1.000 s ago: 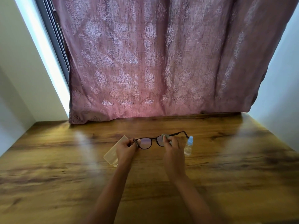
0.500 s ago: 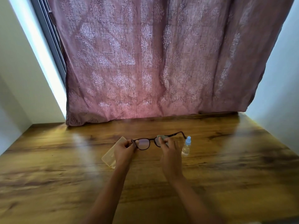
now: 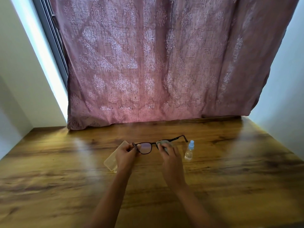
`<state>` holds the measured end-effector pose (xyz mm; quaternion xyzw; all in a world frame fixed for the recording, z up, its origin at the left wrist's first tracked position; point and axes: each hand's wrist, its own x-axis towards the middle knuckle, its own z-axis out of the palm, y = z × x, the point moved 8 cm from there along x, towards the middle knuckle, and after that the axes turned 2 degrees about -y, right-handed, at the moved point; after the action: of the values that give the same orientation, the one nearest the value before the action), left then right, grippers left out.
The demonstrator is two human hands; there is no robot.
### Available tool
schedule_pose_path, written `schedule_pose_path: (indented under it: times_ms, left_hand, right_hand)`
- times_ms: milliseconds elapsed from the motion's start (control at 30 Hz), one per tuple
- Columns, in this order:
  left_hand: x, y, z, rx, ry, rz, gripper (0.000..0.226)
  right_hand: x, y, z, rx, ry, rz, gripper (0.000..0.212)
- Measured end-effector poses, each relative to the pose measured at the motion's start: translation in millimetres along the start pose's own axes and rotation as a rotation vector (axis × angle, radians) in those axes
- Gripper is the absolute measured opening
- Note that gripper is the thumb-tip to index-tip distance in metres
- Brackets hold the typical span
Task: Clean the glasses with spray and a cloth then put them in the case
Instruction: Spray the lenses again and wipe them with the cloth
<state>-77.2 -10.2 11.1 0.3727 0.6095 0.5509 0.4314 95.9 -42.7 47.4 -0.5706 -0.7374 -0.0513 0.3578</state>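
Over the middle of the table [image 3: 65, 186], well in from its near edge, I had the left hand [image 3: 125, 156] pinching the glasses [image 3: 145, 148] at their left hinge, fingers curled round the frame. The right hand [image 3: 171, 158] pinched the grey cloth [image 3: 162, 143] over the right lens. The temples stood open. I judged the glasses light, thin and easy to twist, the lenses slippery if wet, so rim and hinge were the places to hold, never a temple tip. The case [image 3: 111, 159] lay partly hidden behind the left hand, and the spray bottle [image 3: 189, 151] stood upright just right of the right hand. Beyond, a curtain [image 3: 148, 63] met the far edge
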Motion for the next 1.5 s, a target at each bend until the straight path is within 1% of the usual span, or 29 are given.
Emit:
schedule_pose_path:
  times_ms: [167,300,400,500,600,767,967,1133,1200,1300,1367,1500]
  left_hand:
    - [1.1,-0.7,-0.7,0.016,-0.014,0.004,0.032]
    - [1.0,1.2,-2.2,0.005,0.015,0.002,0.021]
    - [1.6,1.9,-4.8,0.022,0.030,0.017,0.021]
    - [0.1,1.2,-4.5,0.022,0.016,0.011,0.019]
    - [-0.6,1.7,-2.4,0.024,0.005,0.010,0.019]
    - [3.0,0.8,-5.0,0.039,0.022,0.023,0.017]
    - [3.8,-0.5,-6.2,0.040,0.012,0.029,0.016]
    - [7.5,-2.1,-6.4,0.038,0.020,0.010,0.017]
    - [7.2,-2.9,-6.0,0.047,0.021,0.004,0.016]
    - [7.2,-2.1,-3.8,0.048,0.015,0.012,0.016]
    - [7.6,-0.2,-1.9,0.043,0.005,0.023,0.017]
    - [10.1,1.9,-3.4,0.055,0.010,0.043,0.024]
  right_hand:
    - [-0.6,15.1,-1.6,0.008,0.000,0.098,0.056]
    - [4.1,-2.0,-3.0,0.005,0.025,0.028,0.053]
    - [-2.3,-1.6,-5.8,-0.014,0.026,0.005,0.051]
    - [-3.2,9.8,-4.6,-0.023,0.001,0.049,0.053]
    - [2.6,10.0,-5.3,-0.004,0.015,0.084,0.056]
    - [-0.7,-3.8,-6.0,-0.014,0.028,0.003,0.054]
    - [2.9,8.8,-5.5,0.017,0.002,0.089,0.054]
    - [1.2,-1.4,-7.0,0.004,0.010,0.005,0.053]
    - [-0.5,8.3,-8.3,0.006,0.017,0.047,0.051]
    - [5.3,11.9,-6.4,0.014,0.006,0.099,0.056]
    - [9.4,3.3,-7.6,0.002,0.018,0.068,0.057]
    - [2.0,-3.4,-10.6,-0.017,0.033,-0.002,0.052]
